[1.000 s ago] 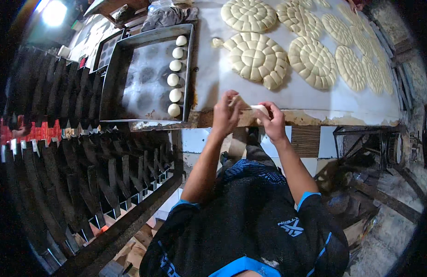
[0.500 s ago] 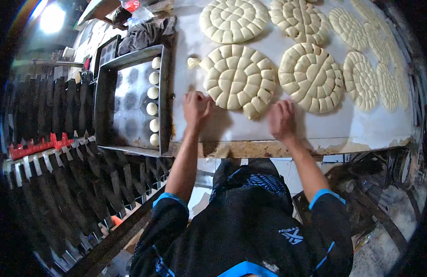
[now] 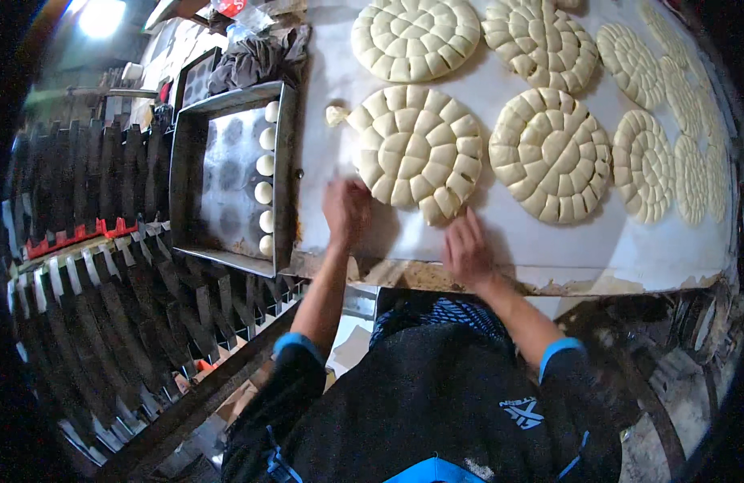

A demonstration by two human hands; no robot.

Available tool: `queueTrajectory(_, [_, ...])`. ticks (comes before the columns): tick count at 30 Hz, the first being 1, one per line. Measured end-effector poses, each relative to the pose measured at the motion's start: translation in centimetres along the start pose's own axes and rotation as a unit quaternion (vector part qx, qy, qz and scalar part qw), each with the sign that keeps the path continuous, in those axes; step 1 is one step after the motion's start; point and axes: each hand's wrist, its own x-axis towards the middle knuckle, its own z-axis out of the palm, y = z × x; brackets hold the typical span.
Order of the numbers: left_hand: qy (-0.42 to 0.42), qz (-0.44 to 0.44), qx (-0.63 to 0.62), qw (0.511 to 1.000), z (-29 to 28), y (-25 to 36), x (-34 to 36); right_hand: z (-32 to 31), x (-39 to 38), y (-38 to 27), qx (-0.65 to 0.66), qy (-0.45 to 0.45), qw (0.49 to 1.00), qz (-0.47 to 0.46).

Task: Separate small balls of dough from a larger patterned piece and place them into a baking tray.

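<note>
A: Where are the hands?

B: Both lie palm-down on the white table [image 3: 646,249], near its front edge. The left hand [image 3: 345,211] sits just below the left rim of the nearest dough round [image 3: 418,151]; the right hand [image 3: 467,249] is under a loose cut piece [image 3: 439,208] at that round's lower rim.

A: Gripping anything?

B: The fingers of both look spread and flat on the table. Whether a ball of dough lies under either palm I cannot tell; the palms hide it.

A: How should that step be done well, in your view?

B: I'd judge it as rolling pieces into balls. Keep the palms light, circle evenly, and stay clear of the round's rim so the scored pieces don't smear together. Take pieces from the outer ring first.

A: And the finished ones?

B: Six small balls [image 3: 264,165] stand in a column along the right side of the tray [image 3: 191,153], which sits left of the table. The rest of the tray shows dark round marks.

A: Any packages or signs?

B: At the top, left of centre, a crumpled clear wrapper [image 3: 247,16] with a red patch lies beside dark cloth [image 3: 255,58]. Red tags [image 3: 74,235] line the black rack [image 3: 106,322] at left. Nothing on them is readable.
</note>
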Motion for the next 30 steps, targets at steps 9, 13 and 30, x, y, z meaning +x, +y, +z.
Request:
queueTrajectory(9, [0.02,0.056,0.035,0.998,-4.3,-1.8,3.4,-1.9,2.4,4.1,-0.026,0.012,0.999,0.034])
queueTrajectory(13, [0.004,-0.323,-0.475,0.819,-0.8,2.2,0.3,-0.2,-0.1,0.4,-0.042,0.04,0.997,0.043])
queueTrajectory(30, [-0.057,0.098,-0.107,0.988,-6.3,-0.2,-7.3,-2.2,-3.8,-1.5,-0.044,-0.079,0.982,0.166])
